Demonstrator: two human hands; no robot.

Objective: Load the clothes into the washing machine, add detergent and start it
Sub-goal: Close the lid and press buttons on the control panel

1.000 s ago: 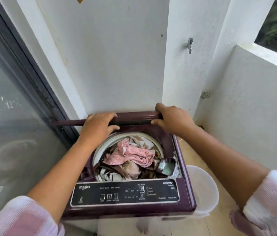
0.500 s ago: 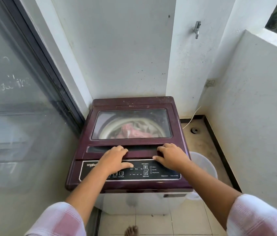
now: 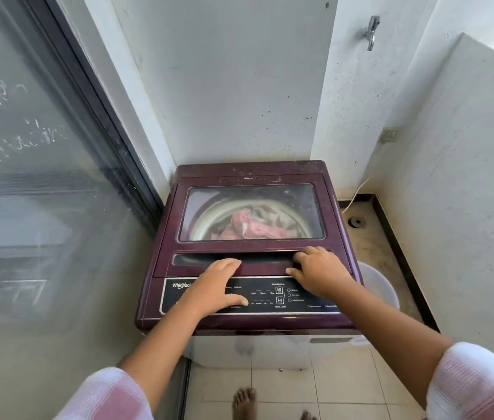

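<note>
A maroon top-loading washing machine [image 3: 248,321] stands in the corner with its glass lid [image 3: 327,207] down flat. Pink and beige clothes [image 3: 255,227] show through the glass inside the drum. My left hand [image 3: 214,284] lies flat over the lid's front edge and the black control panel [image 3: 270,294], its thumb on the buttons. My right hand [image 3: 318,271] rests palm down on the lid's handle recess, fingers spread. Neither hand holds anything.
A white bucket [image 3: 383,287] stands on the floor right of the machine. A glass sliding door [image 3: 42,192] fills the left side. White walls close in behind and right, with a tap [image 3: 371,31] high up. My bare feet [image 3: 244,403] are on tiles below.
One second ago both hands held the raised lid over the open drum. The lid has come down shut, and my hands now rest flat on its front edge.
</note>
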